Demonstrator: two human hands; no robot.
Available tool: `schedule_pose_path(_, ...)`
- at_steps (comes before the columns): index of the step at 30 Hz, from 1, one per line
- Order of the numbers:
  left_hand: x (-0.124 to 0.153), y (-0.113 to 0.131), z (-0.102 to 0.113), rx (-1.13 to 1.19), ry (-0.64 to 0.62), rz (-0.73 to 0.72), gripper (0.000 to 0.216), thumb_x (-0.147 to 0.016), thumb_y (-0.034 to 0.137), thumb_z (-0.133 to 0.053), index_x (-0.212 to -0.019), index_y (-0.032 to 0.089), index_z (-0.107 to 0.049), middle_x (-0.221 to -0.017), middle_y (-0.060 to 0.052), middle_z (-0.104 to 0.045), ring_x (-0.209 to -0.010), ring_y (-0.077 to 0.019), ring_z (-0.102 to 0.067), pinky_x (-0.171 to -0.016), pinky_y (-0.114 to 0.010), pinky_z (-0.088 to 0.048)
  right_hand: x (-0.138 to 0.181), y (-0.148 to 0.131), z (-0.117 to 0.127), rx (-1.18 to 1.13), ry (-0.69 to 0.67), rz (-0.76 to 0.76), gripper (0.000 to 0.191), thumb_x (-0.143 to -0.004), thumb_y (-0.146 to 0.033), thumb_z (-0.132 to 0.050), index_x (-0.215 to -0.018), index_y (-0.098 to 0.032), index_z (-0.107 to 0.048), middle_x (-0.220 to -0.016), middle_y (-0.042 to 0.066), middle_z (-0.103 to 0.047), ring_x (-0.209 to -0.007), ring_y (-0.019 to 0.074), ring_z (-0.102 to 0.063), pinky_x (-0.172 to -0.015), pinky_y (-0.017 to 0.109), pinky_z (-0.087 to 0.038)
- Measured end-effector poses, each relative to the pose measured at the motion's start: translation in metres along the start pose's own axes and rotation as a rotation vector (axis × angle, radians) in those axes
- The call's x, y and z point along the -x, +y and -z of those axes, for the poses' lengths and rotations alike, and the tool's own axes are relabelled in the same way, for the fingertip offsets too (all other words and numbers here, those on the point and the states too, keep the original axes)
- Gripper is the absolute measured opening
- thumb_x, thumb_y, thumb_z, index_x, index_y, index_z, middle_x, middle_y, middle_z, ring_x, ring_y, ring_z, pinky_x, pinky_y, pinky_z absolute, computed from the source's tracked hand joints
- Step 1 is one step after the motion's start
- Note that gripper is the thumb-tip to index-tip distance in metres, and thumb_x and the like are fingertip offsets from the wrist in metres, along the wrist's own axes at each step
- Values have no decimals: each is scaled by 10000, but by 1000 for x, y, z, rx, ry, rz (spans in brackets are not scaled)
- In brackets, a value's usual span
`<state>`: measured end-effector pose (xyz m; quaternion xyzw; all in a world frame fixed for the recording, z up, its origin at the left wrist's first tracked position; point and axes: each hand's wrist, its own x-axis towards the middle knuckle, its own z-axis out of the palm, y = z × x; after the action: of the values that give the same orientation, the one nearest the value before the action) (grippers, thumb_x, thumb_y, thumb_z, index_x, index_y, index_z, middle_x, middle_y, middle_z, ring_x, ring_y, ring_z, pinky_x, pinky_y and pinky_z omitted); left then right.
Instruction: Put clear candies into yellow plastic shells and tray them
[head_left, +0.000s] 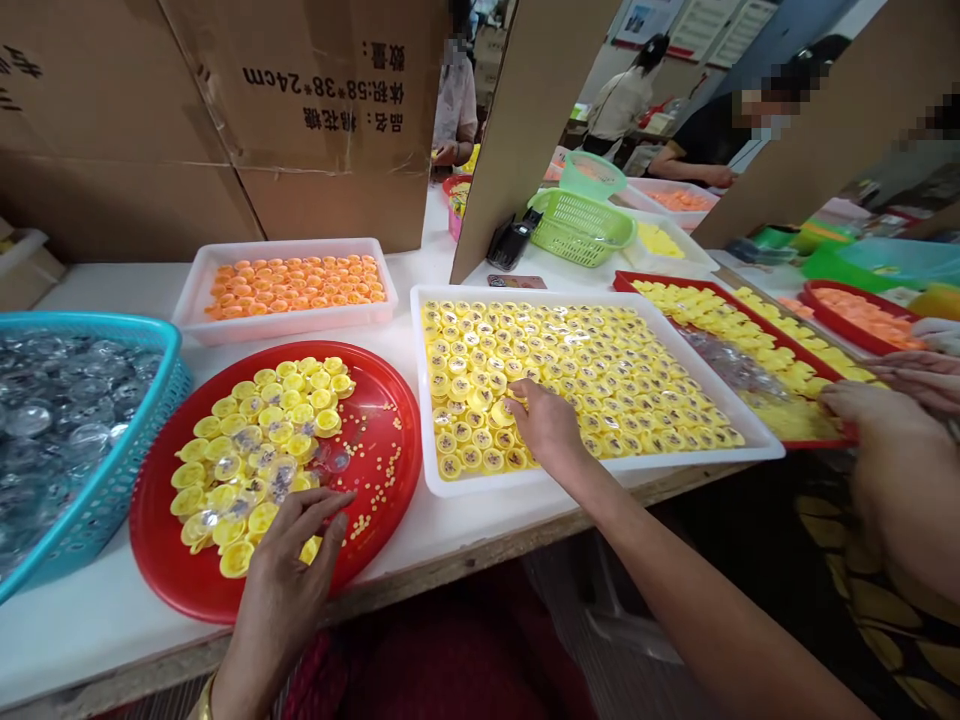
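Observation:
My left hand (pixel 296 545) rests on the near part of a round red tray (pixel 390 420), its fingers spread over yellow cups (pixel 262 425), some capped with clear domes. My right hand (pixel 544 420) reaches into a white tray (pixel 600 470) packed with filled yellow cups (pixel 600 370); its fingertips are pinched together on one cup near the tray's left side. Small yellow beads lie scattered on the red tray's right half.
A blue basket (pixel 112 480) of clear domes stands at the left. A white tray of orange cups (pixel 292 283) lies behind, before big cardboard boxes (pixel 315 110). A neighbour's hands (pixel 892 400) work at a red tray (pixel 750 340) on the right. Green baskets (pixel 581 225) sit further back.

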<state>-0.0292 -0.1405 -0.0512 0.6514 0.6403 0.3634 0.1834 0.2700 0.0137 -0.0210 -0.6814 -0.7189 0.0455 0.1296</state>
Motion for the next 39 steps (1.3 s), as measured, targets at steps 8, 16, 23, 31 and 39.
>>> schedule_pose_path(8,6,21,-4,125,85,97,213,-888,232,-509,-964,208,-706,-972,-67,-625,-896,-171,-640,-761,-293,-543,0,4,-14,9,144,129,247,-814,-291,-609,-1019,-158,-644,-951,112,-664,-747,232,-649,-712,350,-479)
schedule_pose_path(16,0,-5,35,-117,191,145,212,-879,192,-520,-986,189,-703,-962,-59,-608,-826,-152,-597,-746,-290,-496,0,2,-3,129,211,192,237,-859,-386,-581,-992,-198,-640,-929,114,-671,-661,240,-617,-483,290,-300)
schedule_pose_path(23,-6,-28,59,-282,151,160,153,-871,237,-576,-939,190,-704,-871,-33,-601,-753,-147,-593,-691,-272,-468,57,-99,12,-476,147,501,134,-906,-283,-545,-1000,-228,-623,-884,24,-693,-624,142,-645,-577,265,-484)
schedule_pose_path(31,-24,-7,30,-531,8,-45,231,-868,284,-584,-1064,178,-647,-958,-81,-575,-853,-214,-573,-722,-331,-466,68,-172,-47,-120,-288,465,312,-854,-38,-437,-1122,-115,-578,-1098,132,-620,-850,239,-670,-673,327,-523)
schedule_pose_path(39,-61,0,-11,-764,-214,-238,181,-834,78,-527,-743,82,-684,-776,-154,-619,-840,-292,-546,-678,-411,-408,32,-186,-46,-74,-277,417,259,-896,-147,-448,-1127,-150,-564,-1121,120,-613,-945,231,-640,-711,307,-487)
